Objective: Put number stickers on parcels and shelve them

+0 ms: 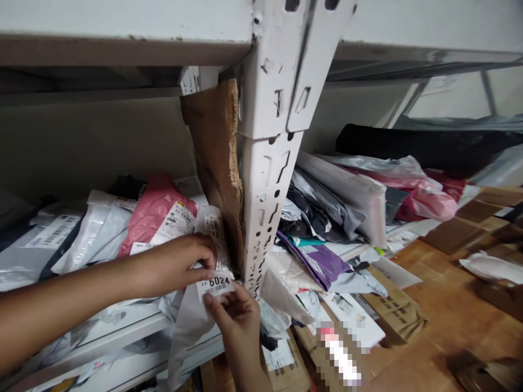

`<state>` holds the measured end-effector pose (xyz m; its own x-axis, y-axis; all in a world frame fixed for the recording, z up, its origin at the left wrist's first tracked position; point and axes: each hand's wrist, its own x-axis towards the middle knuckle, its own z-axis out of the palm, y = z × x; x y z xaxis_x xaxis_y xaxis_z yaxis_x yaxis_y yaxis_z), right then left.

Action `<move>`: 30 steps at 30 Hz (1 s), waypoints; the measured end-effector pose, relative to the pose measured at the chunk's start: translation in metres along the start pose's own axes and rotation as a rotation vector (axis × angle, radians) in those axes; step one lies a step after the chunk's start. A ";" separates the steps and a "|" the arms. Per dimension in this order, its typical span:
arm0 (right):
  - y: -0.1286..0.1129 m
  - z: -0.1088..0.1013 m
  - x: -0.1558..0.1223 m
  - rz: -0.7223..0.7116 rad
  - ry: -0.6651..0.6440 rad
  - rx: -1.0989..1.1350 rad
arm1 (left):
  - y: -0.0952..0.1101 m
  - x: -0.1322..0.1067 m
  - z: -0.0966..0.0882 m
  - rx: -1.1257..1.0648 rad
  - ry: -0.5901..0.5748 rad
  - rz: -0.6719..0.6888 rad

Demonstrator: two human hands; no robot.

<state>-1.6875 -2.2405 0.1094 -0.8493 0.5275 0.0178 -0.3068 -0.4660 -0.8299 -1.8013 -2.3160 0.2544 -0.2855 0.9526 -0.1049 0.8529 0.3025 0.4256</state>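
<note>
The right hand (235,316) came up from below, its grip narrow, fingertips pinching the lower edge of the label (215,285) marked 6024; the left hand (180,261) reached in from the left, its grip closed on the label's upper left corner and the clear bag (210,228) behind; the label lay between the two hands, long axis running left to right, touching both, just left of the post (265,207); beyond it a pink bag (151,212) lay on the shelf (122,332); a torn cardboard (214,158) sheet stood against the post; farther right, grey and purple bags were heaped.
</note>
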 end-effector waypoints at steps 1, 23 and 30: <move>0.000 0.000 0.000 -0.001 0.015 0.005 | 0.000 -0.001 0.001 0.016 0.020 -0.003; -0.014 0.016 0.018 -0.171 0.018 -0.155 | 0.009 0.012 -0.013 0.082 0.090 -0.256; -0.018 0.016 0.012 -0.147 0.018 -0.128 | 0.013 0.011 0.007 0.529 0.108 -0.107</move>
<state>-1.6985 -2.2370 0.1335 -0.7912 0.5964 0.1353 -0.3689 -0.2890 -0.8834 -1.7900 -2.3017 0.2527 -0.4020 0.9155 -0.0178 0.9122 0.3987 -0.0950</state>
